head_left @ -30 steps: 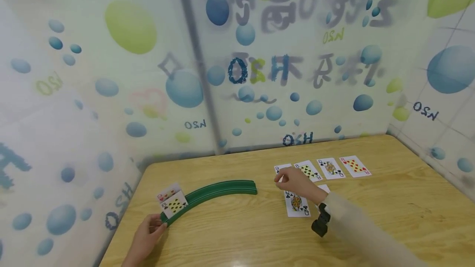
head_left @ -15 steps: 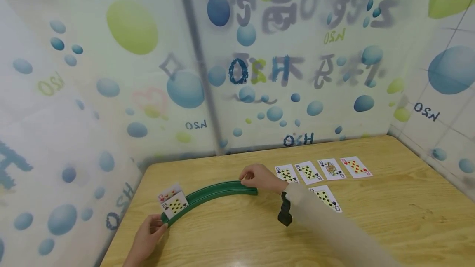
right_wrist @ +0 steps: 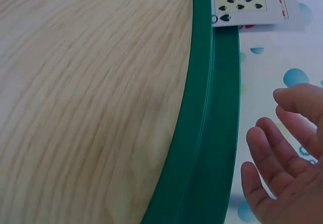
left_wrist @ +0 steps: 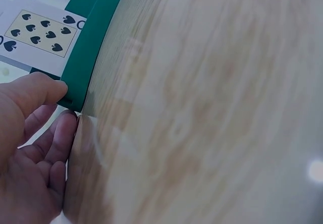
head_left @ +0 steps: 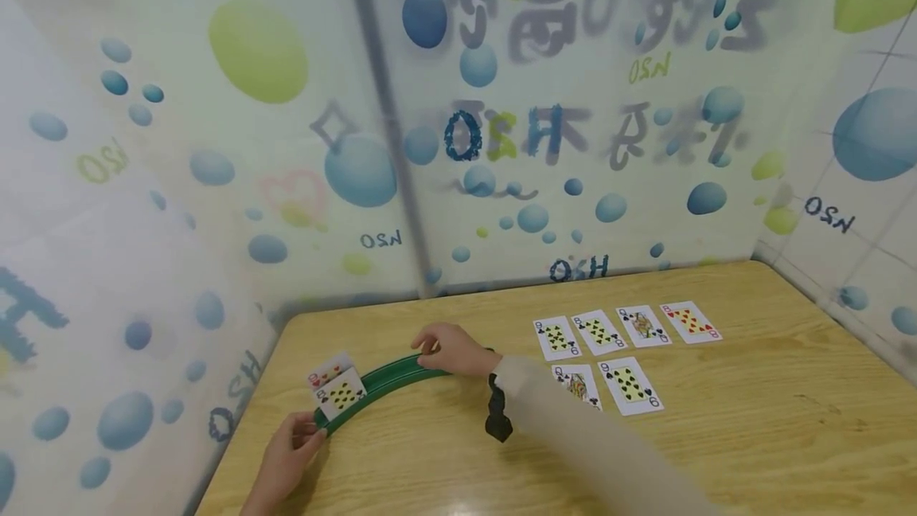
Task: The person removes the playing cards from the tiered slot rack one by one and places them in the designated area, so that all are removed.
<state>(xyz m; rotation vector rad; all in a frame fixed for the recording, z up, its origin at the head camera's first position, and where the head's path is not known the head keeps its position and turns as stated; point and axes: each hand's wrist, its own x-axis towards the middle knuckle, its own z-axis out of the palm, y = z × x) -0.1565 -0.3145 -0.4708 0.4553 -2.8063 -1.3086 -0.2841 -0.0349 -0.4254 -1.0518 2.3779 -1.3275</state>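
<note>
Two cards (head_left: pixel 342 394) stand just beyond the left hand (head_left: pixel 288 452)

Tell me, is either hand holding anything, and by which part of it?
The left hand pinches the green card rack by its left end, between thumb and fingers. The right hand holds nothing; its fingers curve loosely.

The curved holder (head_left: pixel 392 377) is green, the table (head_left: pixel 401 464) wood-grained

A wood-grain surface (head_left: pixel 401 460) is bordered by pale sheeting (head_left: pixel 630 249), printed with blue and yellow-green bubbles (head_left: pixel 360 172) and mirror-reversed "H2O" lettering (head_left: pixel 502 136).
</note>
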